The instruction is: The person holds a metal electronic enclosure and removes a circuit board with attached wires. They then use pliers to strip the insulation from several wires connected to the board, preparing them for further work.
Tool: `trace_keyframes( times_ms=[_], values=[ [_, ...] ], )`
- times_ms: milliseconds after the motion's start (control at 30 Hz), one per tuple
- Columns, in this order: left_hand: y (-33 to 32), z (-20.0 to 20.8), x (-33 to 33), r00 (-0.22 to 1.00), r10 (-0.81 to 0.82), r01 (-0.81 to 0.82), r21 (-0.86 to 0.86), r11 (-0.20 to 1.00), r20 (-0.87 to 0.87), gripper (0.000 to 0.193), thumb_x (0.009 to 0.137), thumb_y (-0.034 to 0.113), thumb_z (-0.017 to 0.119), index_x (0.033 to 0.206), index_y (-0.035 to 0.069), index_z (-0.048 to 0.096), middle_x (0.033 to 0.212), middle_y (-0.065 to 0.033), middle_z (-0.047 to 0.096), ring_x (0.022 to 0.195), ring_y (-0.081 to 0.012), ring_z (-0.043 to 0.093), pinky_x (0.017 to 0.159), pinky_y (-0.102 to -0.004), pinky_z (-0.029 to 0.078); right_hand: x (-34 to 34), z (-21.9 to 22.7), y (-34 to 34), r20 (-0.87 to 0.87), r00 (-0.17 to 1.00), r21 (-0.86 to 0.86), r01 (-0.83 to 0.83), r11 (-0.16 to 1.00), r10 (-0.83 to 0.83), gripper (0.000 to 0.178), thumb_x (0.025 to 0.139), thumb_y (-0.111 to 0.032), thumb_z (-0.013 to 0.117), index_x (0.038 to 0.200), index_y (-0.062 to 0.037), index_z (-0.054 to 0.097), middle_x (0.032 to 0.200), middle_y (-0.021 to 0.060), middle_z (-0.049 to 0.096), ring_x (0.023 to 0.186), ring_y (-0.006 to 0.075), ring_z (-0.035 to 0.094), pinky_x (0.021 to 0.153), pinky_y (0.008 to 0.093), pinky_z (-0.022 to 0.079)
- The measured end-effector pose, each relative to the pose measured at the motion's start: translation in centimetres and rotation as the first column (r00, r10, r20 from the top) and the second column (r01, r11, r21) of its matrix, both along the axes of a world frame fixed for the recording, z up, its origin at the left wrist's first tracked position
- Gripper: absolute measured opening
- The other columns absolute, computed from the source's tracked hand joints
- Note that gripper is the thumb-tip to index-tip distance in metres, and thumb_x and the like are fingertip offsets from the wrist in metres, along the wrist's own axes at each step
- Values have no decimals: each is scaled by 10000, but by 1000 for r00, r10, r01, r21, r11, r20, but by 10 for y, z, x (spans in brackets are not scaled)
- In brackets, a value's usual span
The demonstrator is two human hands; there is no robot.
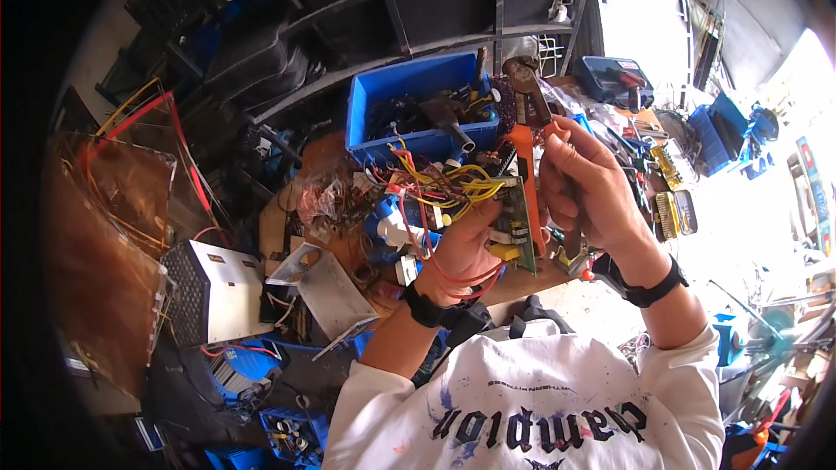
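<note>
My left hand (460, 248) is closed around the edge of a green circuit board (529, 231), held upright above the bench. A bundle of yellow wires (475, 189) spills from the board to the left, and red wires (453, 277) loop across my left wrist. My right hand (588, 178) is closed on a hand tool with a rusty metal head (524, 87) pointing away from me. A flat orange piece (526, 178), seemingly the tool's handle, runs between the board and my right fingers. Exactly what kind of tool it is cannot be made out.
Behind my hands stands a blue bin (370, 141) of dark parts. An open metal casing (326, 296) and a white box with perforated side (228, 292) lie left. A bit set (677, 213) and a dark blue case (615, 80) sit right, among scattered tools.
</note>
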State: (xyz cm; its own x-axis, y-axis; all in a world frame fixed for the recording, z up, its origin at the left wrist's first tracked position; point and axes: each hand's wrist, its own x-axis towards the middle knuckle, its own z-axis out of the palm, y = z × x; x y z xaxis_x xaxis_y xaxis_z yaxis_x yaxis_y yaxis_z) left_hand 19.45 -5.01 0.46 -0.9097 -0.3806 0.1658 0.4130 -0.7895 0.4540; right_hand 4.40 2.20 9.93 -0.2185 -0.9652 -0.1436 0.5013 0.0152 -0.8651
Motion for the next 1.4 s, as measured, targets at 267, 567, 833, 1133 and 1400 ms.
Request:
trace_keyframes(
  times_ms=[267, 567, 833, 1133, 1400],
  values=[
    [4, 3, -1, 999, -23, 28, 107, 994, -40, 440, 1014, 338, 407, 1279, -4, 487, 1136, -159, 634, 1020, -277, 647, 890, -455, 525, -5, -2, -3, -162, 986, 65, -29, 997, 40, 310, 1002, -216, 502, 1284, -96, 454, 687, 2, 457, 440, 62, 409, 366, 212, 323],
    [-5, -39, -5, 951, -124, 197, 247, 949, -284, 493, 981, 400, 472, 1342, 65, 461, 1183, -171, 562, 992, -253, 610, 855, -408, 493, 0, -1, -9, -233, 972, 192, 37, 981, 9, 214, 991, -228, 523, 1175, -128, 482, 615, -48, 376, 424, 42, 347, 351, 215, 278],
    [-14, -24, 17, 999, 6, -2, 95, 995, -39, 517, 953, 377, 553, 1269, -25, 479, 1085, -125, 571, 915, -183, 597, 766, -330, 530, -34, -8, -1, -84, 994, 185, -57, 981, 74, 146, 996, -231, 507, 1096, -126, 491, 682, -23, 426, 421, 22, 326, 342, 176, 240],
    [6, -20, 16, 984, 120, -121, -6, 993, 135, 331, 923, 188, 615, 1223, 56, 571, 1067, -18, 659, 941, -118, 640, 825, -286, 523, -17, -43, 19, 317, 916, -123, -215, 969, 244, 611, 826, -260, 654, 1375, -86, 450, 984, 86, 540, 951, 198, 535, 801, 354, 471],
    [13, -2, 20, 1000, 21, -22, 16, 1000, 15, 240, 897, 47, 627, 1131, 5, 599, 1031, -74, 672, 916, -158, 665, 806, -307, 558, -7, -49, 28, 205, 933, -281, -234, 931, 297, 661, 733, -251, 635, 1379, -251, 492, 1520, 198, 284, 1374, 410, 297, 1083, 513, 316]
  ],
)
